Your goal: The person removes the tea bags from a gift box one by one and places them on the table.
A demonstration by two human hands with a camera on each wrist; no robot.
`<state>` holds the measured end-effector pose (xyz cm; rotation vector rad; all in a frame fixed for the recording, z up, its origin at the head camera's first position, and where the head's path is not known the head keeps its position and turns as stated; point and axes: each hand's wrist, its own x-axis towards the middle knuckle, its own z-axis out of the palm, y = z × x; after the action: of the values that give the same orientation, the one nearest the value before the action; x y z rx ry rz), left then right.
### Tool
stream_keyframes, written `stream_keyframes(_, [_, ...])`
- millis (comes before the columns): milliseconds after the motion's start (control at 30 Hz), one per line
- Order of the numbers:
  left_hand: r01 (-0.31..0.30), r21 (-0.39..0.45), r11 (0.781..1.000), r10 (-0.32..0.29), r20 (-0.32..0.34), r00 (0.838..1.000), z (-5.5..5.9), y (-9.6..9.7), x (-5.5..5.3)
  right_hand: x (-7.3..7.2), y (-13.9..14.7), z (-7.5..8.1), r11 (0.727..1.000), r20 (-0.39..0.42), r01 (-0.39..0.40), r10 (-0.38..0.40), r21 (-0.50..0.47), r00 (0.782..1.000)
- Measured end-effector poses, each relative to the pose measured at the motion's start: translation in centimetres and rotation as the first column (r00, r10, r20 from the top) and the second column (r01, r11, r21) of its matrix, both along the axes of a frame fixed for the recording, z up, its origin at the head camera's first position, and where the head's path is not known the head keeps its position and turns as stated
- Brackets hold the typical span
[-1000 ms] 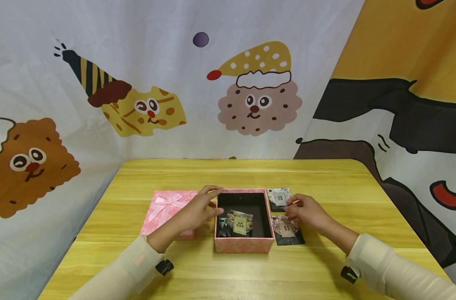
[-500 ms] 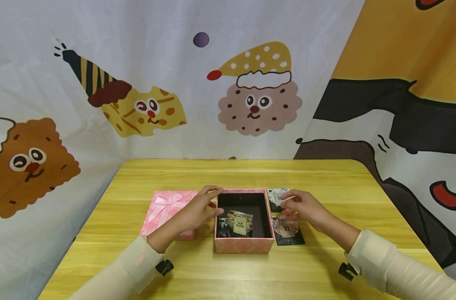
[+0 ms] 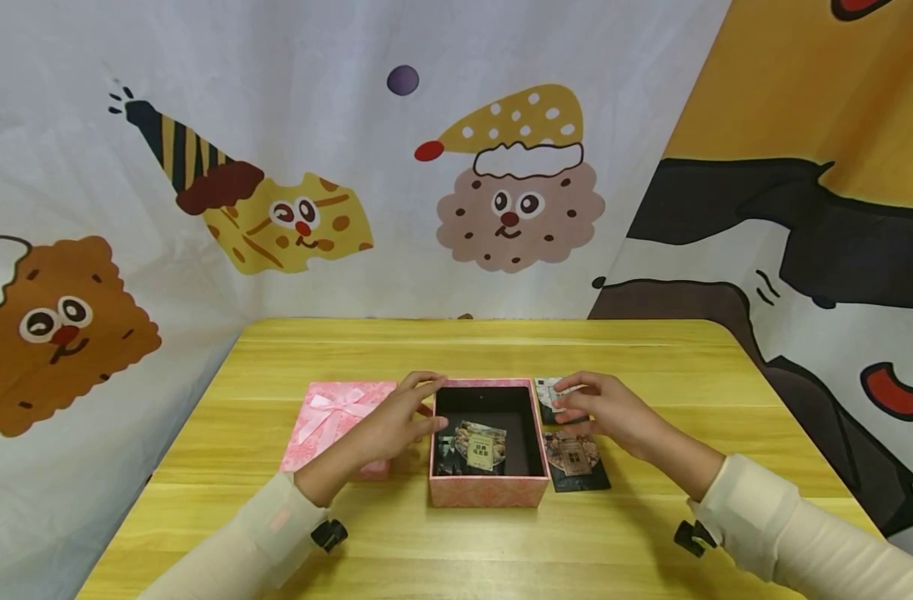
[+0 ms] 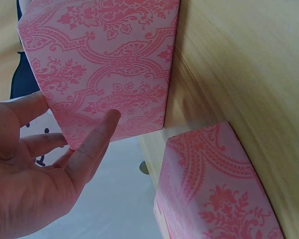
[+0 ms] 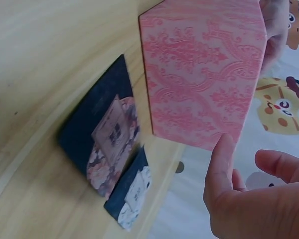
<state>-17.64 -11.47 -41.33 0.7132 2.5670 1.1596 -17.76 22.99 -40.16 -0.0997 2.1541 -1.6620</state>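
A pink patterned gift box [image 3: 489, 492] with a black inside stands in mid-table, open at the top. Inside, toward its near left, lies a dark printed sachet [image 3: 480, 448], partly over another one. My left hand [image 3: 396, 425] rests at the box's left side. Its thumb is at the rim and a fingertip touches the outer wall [image 4: 114, 64] in the left wrist view. To the right of the box, my right hand [image 3: 614, 412] hovers with loosely bent fingers, partly hiding a pale-topped sachet [image 3: 544, 400]. A second sachet [image 3: 579, 475] lies nearer, flat on the wood.
The pink lid [image 3: 313, 425] with a ribbon bow lies left of the box, partly behind my left forearm. A curtain with cartoon prints [image 3: 313, 83] hangs behind the far edge of the wooden table [image 3: 396, 558].
My right hand has moved a little left and back, from over the gap between the two sachets toward the box's right wall. The left hand and the box stay put.
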Motion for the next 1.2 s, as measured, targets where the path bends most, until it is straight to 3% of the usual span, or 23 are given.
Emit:
stream_keyframes(633, [0.005,0.009,1.000,-0.005,-0.002,1.000,-0.1,0.0,-0.1,0.4,-1.5,1.4,0.995,0.046,-0.018,0.023,-0.103,0.999])
stream_keyframes(967, [0.000,0.007,1.000,-0.001,0.004,1.000,-0.1,-0.1,0.0,0.4,-1.8,1.8,0.994,0.044,-0.025,0.030,-0.109,0.999])
stream_keyframes(1200, [0.002,0.016,1.000,-0.002,0.014,1.000,-0.1,-0.1,0.0,0.4,-2.4,2.1,0.984,0.066,-0.043,0.055,-0.175,0.996])
